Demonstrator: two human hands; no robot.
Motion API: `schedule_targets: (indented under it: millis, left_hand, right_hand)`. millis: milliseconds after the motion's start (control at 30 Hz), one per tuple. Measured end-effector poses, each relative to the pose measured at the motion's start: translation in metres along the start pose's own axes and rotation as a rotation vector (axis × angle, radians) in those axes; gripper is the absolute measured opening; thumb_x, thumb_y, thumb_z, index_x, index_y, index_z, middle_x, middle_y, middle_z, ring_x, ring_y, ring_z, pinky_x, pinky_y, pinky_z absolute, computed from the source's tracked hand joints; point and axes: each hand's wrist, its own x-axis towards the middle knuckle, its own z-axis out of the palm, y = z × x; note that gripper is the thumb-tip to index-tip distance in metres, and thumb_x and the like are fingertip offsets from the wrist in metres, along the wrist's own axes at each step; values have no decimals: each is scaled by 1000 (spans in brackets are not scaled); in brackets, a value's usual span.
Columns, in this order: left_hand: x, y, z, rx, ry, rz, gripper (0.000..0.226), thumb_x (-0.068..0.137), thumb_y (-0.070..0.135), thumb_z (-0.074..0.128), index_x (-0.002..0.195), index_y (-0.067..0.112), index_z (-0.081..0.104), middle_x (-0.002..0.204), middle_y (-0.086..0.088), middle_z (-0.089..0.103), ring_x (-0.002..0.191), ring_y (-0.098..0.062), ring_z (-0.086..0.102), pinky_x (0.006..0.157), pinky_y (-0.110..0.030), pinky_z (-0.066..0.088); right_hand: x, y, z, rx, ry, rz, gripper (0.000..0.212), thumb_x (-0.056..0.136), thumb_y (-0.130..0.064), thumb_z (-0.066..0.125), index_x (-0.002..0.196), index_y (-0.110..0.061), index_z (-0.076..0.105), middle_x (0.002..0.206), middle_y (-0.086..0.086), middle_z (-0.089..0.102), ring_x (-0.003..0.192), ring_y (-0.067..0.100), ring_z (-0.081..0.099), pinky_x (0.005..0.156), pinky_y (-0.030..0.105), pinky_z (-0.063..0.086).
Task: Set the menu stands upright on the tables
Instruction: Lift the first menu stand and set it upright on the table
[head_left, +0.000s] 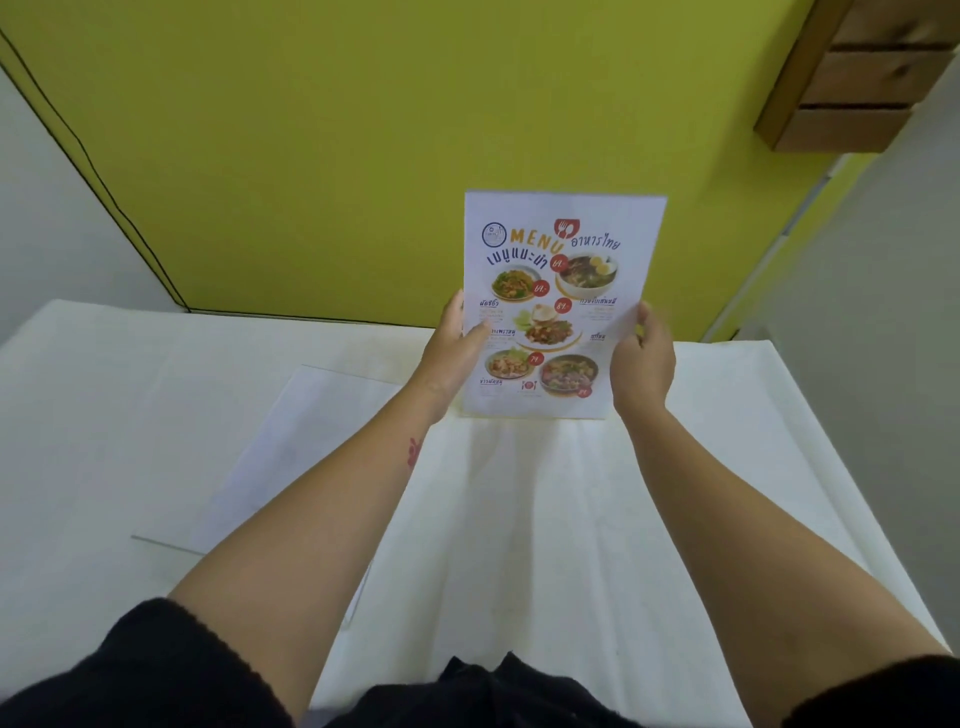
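A printed menu stand (556, 291) with food pictures stands upright, its bottom edge at the white tablecloth (545, 519) near the table's far side. My left hand (454, 343) grips its left edge and my right hand (641, 358) grips its right edge, both about halfway up. A second clear stand (291, 447) with a blank white sheet lies flat on the cloth to the left, partly under my left forearm.
A yellow-green wall (363, 156) rises right behind the table's far edge. A wooden wall fixture (862, 78) hangs at the upper right. White walls flank both sides; the table's right edge (852, 493) slants toward me.
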Motion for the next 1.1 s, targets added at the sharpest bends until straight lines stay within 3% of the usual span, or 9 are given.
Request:
schedule_targets:
  millis: [200,367,433,533,633,833,967,1100]
  left_hand:
    - [10,-10,0,9,2,-8,72,80,55,59,146,55,30,156,13,43,144,-15,42,113,-51,38]
    - [-8,12,3,-37,-37,45,79,85,46,58,155,46,22,158,10,40,145,-15,40,115,-47,37]
    - [-9,10,2,-46,-48,38,79,89,42,57,156,45,16,157,10,42,142,-15,43,114,-47,38]
    - [-8,4,-1,-40,-52,3,78,96,37,55,158,43,8,155,9,44,140,-16,46,114,-45,39]
    - [-8,1,0,-16,-95,-16,88,85,48,60,157,46,9,157,13,40,142,-13,43,117,-46,35]
    - [-12,7,2,38,-104,-16,82,96,42,52,160,42,1,161,12,35,146,-13,37,120,-42,30]
    - [-12,3,1,60,-105,-34,86,88,53,55,157,49,3,160,17,33,146,-11,38,120,-46,30]
    - [-17,6,0,97,-100,-40,86,84,62,52,156,50,7,159,17,36,145,-13,39,119,-48,31]
  right_hand:
    - [1,2,1,13,35,0,59,89,-8,33,145,-23,46,144,-5,53,129,18,52,105,43,45]
    - [5,1,-3,28,17,-6,59,92,-5,33,147,-22,43,148,-5,50,134,16,48,107,30,41]
    - [3,1,-4,17,-28,-20,61,92,-4,32,149,-22,40,149,-6,49,133,15,48,99,25,40]
    - [1,0,-2,-24,-100,-24,69,89,-3,31,152,-29,33,147,-6,50,122,18,54,84,26,40]
    - [1,7,-2,-66,-120,-25,78,83,-5,30,153,-38,26,142,-4,55,115,23,58,78,29,40]
    - [4,13,-5,-98,-92,-43,76,82,-11,33,150,-44,27,139,-6,57,117,22,58,92,39,50]
    - [1,15,-6,-140,-126,-74,77,81,-14,36,151,-44,22,146,-10,51,125,20,56,97,44,49]
    - [-3,16,-7,-142,-153,-114,63,93,-39,38,153,-42,18,154,-13,40,137,18,47,105,45,43]
